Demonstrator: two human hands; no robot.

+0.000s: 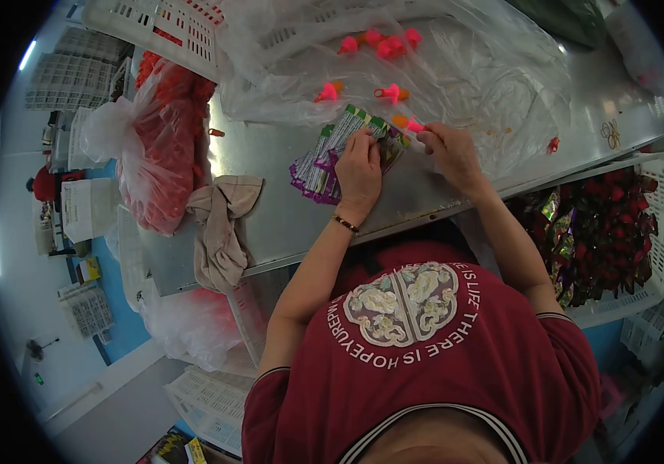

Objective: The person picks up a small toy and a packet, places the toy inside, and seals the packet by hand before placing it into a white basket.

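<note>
My left hand [359,176] lies over a fanned stack of purple and green printed packets [318,172] on the metal table, fingers bent and pressing on them. Just to the right, my right hand [455,158] pinches a small pink and orange plastic piece [409,124] between thumb and fingers, its orange end pointing left over the packets' edge. Similar pieces lie beyond the hands on clear plastic sheeting [463,85]: one pink and orange piece [391,93], another piece [329,91] to its left, and a loose cluster [390,44] farther back.
A crumpled beige cloth [223,224] hangs over the table's [281,232] left front edge. Beside it bulges a plastic bag of red-orange pieces [158,170]. At right, a white crate [663,232] holds many dark red wrapped items [610,224]. Rubber bands [610,133] lie at the table's right.
</note>
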